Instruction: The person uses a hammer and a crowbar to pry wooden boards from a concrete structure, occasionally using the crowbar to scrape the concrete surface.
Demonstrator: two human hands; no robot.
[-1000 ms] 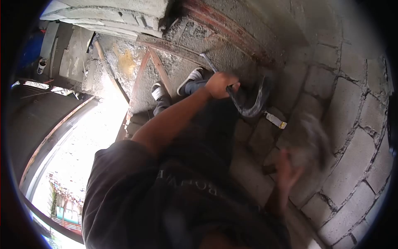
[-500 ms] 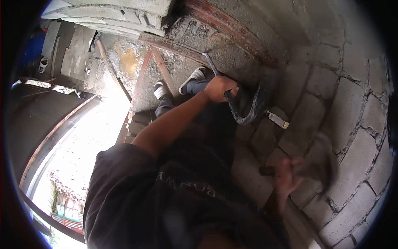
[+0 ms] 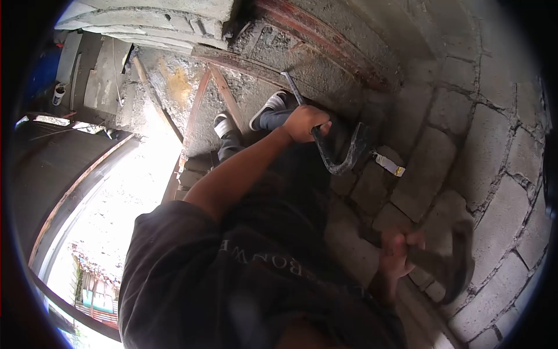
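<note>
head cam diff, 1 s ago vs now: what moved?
The right hand swept its dark flat tool down the picture along the block wall, grip kept. The left hand stayed by the shoes, clasping the curved dark tool; white tag unmoved.

Left hand [image 3: 305, 122] fisted on outstretched arm; right hand [image 3: 398, 256] fisted lower, close to torso.
</note>
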